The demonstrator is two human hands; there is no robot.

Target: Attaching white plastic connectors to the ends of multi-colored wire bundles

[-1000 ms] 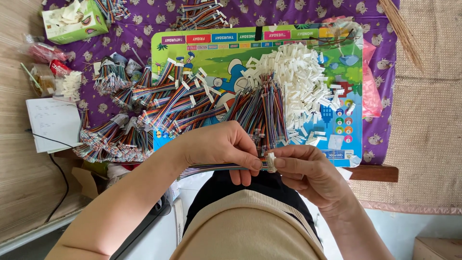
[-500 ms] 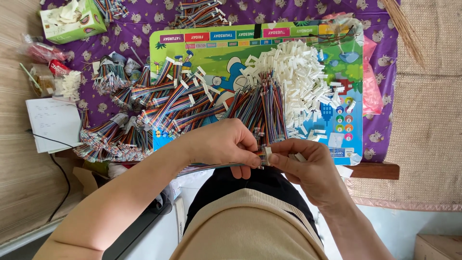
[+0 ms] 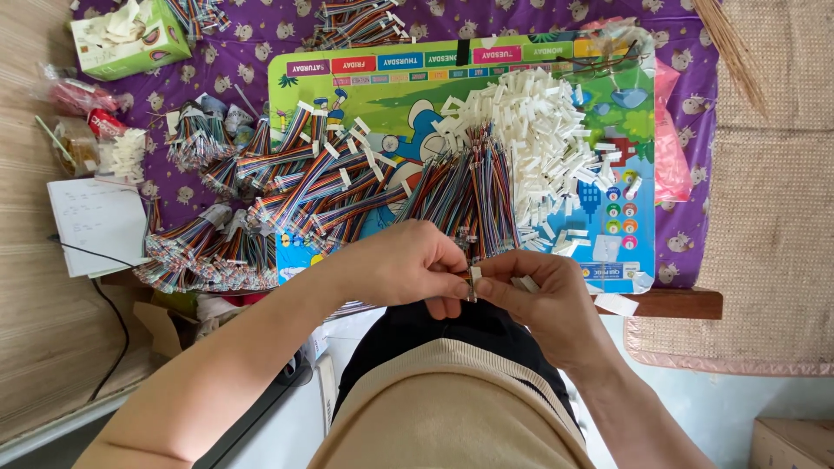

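Hands: left hand [image 3: 407, 271] and right hand [image 3: 540, 293] close together, fingertips meeting low in the middle, just in front of the body.
Left hand: curled shut, pinching a flat bunch of coloured wires [image 3: 356, 306] between thumb and fingers.
Right hand: fingers pressed together on a small white plug [image 3: 474, 281].
Plug place: right between both hands, touching both, standing up and down.
Wire direction: lying sideways, long way left to right, tail poking out under the left hand toward the left.
Nearer hand: both the same, each one already on the plug or wire; cannot tell if the wire ends are in the plug yet, too small to see.
Just past the hands: a loose wire bunch [image 3: 473, 193] lying straight away from the body, ends pointing back at the fingers, very near.
Right of that bunch: a heap of white plugs [image 3: 539, 139], closer to the right hand than to the left.
Left of that bunch: finished wire bundles [image 3: 304, 187] with white ends, fanned out, closer to the left hand.
Under it all: a bright picture board [image 3: 621, 260] on a purple cloth [image 3: 686, 174] over the worktop.
Far left: a notepad [image 3: 95, 224], small plastic bags [image 3: 74, 95], and a green tissue box [image 3: 130, 36] at the top corner, well apart from both hands.
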